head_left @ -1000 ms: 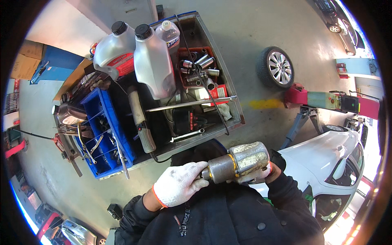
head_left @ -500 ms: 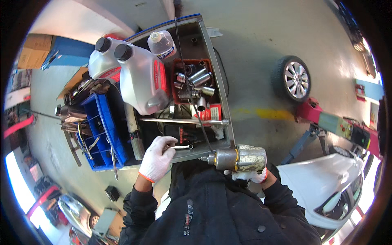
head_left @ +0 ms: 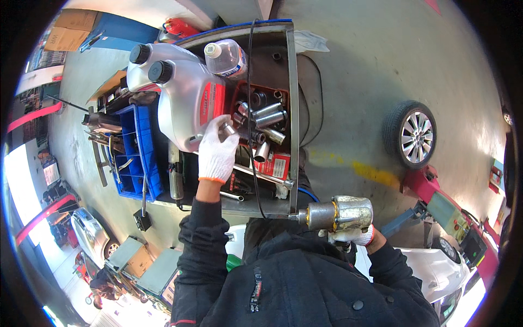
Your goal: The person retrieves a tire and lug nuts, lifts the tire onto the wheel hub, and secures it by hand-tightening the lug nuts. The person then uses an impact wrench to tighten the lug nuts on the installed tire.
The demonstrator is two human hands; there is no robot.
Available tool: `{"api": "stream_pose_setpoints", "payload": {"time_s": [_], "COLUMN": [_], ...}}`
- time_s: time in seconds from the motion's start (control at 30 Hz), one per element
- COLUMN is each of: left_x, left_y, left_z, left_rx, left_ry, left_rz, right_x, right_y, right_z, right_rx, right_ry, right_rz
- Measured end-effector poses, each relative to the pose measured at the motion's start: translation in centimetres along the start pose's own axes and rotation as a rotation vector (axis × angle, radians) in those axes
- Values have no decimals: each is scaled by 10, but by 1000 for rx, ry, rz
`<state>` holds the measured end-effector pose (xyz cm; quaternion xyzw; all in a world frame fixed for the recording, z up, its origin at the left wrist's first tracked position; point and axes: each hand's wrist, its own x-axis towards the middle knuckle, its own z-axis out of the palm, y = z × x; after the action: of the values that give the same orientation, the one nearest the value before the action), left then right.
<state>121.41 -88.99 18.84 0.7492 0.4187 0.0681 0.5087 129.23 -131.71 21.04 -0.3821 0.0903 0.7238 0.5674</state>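
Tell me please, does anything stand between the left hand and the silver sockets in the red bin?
Yes: a black cable runs across the left part of the red bin, between the left hand and most silver sockets.

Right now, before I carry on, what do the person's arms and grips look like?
The left grip and right grip wear white knitted gloves, edged in orange at the wrist. The left sleeve and right sleeve are nearly black, stopping short of the gloves.
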Motion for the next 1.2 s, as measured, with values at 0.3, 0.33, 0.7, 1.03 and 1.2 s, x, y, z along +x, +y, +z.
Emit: {"api": "stream_pose_setpoints", "payload": {"time_s": [0.3, 0.33, 0.7, 1.03, 1.2], "left_x": [-4, -8, -27, 0, 19], "left_y": [-18, -22, -38, -38, -61], "left_z": [13, 12, 10, 8, 4], "left_rx": [9, -35, 336, 389, 277], "left_ry": [43, 53, 113, 17, 59], "left_rz": [15, -7, 476, 422, 472], "right_x": [7, 7, -9, -30, -30], "right_y": [-21, -22, -4, 48, 60], "right_z": [-11, -11, 5, 37, 54], "right_rx": [-25, -32, 7, -298, -374], "right_ry": [7, 10, 85, 224, 226], "right_rz": [55, 52, 25, -167, -173]}}
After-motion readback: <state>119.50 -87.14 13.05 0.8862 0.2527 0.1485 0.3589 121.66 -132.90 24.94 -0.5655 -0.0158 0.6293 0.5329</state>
